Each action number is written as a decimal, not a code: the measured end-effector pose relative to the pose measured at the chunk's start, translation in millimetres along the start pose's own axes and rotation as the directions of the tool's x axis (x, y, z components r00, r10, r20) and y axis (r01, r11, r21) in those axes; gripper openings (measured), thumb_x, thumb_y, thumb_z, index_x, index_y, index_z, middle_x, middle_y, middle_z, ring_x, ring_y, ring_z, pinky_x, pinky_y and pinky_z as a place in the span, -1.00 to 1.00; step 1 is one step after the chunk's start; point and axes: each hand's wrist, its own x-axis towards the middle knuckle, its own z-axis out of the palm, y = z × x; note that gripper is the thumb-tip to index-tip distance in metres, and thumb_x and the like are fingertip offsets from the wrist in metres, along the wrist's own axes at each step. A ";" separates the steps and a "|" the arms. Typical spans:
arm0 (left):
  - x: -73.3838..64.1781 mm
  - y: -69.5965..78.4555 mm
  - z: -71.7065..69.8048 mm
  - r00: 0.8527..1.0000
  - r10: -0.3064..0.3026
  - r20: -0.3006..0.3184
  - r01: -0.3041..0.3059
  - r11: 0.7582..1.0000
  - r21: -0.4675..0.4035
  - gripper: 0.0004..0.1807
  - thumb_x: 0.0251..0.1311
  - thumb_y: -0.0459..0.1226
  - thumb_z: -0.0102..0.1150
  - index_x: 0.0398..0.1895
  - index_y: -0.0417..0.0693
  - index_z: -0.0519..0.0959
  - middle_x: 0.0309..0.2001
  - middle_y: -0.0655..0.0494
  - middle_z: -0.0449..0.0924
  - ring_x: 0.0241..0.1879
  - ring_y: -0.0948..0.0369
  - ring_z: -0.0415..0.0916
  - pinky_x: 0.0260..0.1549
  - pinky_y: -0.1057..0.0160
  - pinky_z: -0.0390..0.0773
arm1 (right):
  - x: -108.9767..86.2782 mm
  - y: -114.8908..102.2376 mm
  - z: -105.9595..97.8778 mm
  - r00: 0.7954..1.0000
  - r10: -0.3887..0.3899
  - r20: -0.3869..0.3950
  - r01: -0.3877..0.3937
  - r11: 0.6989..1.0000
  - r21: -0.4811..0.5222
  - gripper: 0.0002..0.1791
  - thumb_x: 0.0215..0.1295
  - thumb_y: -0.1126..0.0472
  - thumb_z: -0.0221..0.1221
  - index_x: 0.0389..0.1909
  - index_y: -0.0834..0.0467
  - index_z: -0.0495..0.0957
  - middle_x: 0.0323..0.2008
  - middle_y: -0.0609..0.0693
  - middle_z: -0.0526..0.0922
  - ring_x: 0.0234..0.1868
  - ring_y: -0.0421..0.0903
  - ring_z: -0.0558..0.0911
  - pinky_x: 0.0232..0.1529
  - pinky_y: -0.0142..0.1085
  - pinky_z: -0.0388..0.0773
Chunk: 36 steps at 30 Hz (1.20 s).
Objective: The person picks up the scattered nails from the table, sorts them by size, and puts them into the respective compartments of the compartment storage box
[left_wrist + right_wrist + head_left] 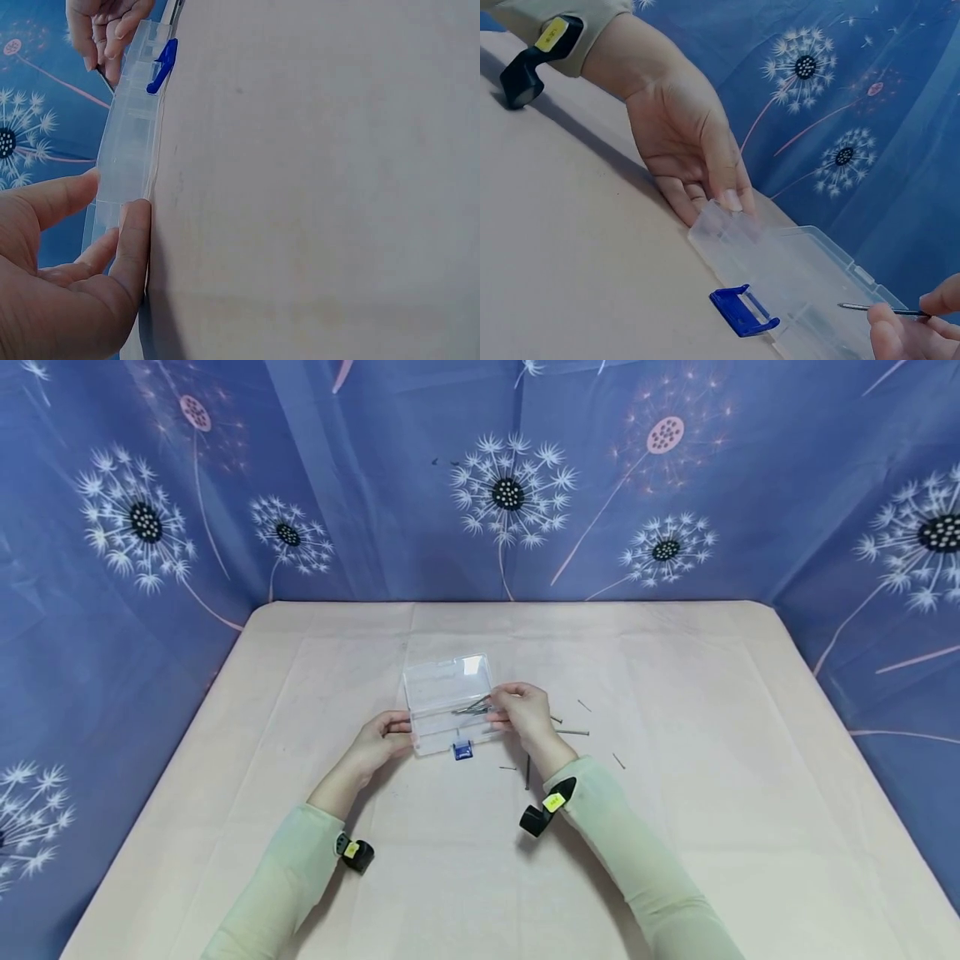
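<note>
A clear plastic box [435,727] lies with its lid [438,683] flipped back and a blue latch [462,750] at its front. My left hand [375,745] holds the box by its left end, thumb at the upper edge and fingers along the side. Over the right part of the box, my right hand [527,714] pinches a nail [862,307] between thumb and fingers, its point toward the box's middle. Several dark nails [472,707] show at the box just left of the right fingertips, which partly hide that end.
Loose nails of different sizes lie right of the box, among them a long nail [574,732], a dark nail [527,772] and a small nail [618,761]. A pale cloth [450,860] covers the table; a blue dandelion-print curtain [420,510] hangs behind it.
</note>
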 end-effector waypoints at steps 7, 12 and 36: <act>-0.1 0.3 -1.1 1.000 0.000 0.006 0.000 1.000 -0.007 -0.44 0.18 -0.48 0.08 0.26 -0.45 0.23 0.02 -0.21 0.39 -0.24 0.36 0.44 -0.16 0.45 0.62 | -0.6 -0.1 0.8 0.999 0.027 0.020 -0.026 0.998 -0.059 -0.66 0.30 0.31 0.03 -0.01 0.45 0.51 -0.13 0.37 0.64 -0.62 -0.18 0.67 -0.54 -0.42 0.66; 0.7 0.9 -1.2 1.000 0.003 -0.004 -0.003 1.000 0.007 -0.46 0.18 -0.49 0.06 0.25 -0.44 0.24 -0.02 -0.13 0.40 -0.27 0.38 0.43 -0.24 0.50 0.60 | -2.0 -1.9 -3.4 0.999 0.025 0.031 -0.022 0.996 -0.091 -0.65 0.33 0.25 0.05 -0.01 0.44 0.52 -0.14 0.34 0.65 -0.63 -0.20 0.66 -0.51 -0.38 0.68; -2.3 3.8 1.3 1.000 -0.001 -0.003 0.001 1.000 0.010 -0.46 0.19 -0.50 0.04 0.26 -0.46 0.22 -0.01 -0.16 0.39 -0.25 0.37 0.42 -0.23 0.51 0.60 | -15.6 -2.3 -66.4 0.953 -0.004 0.304 0.151 0.875 -0.460 -0.81 0.20 0.42 0.11 -0.21 0.46 0.54 -0.43 0.14 0.61 -0.53 -0.19 0.55 -0.49 -0.42 0.57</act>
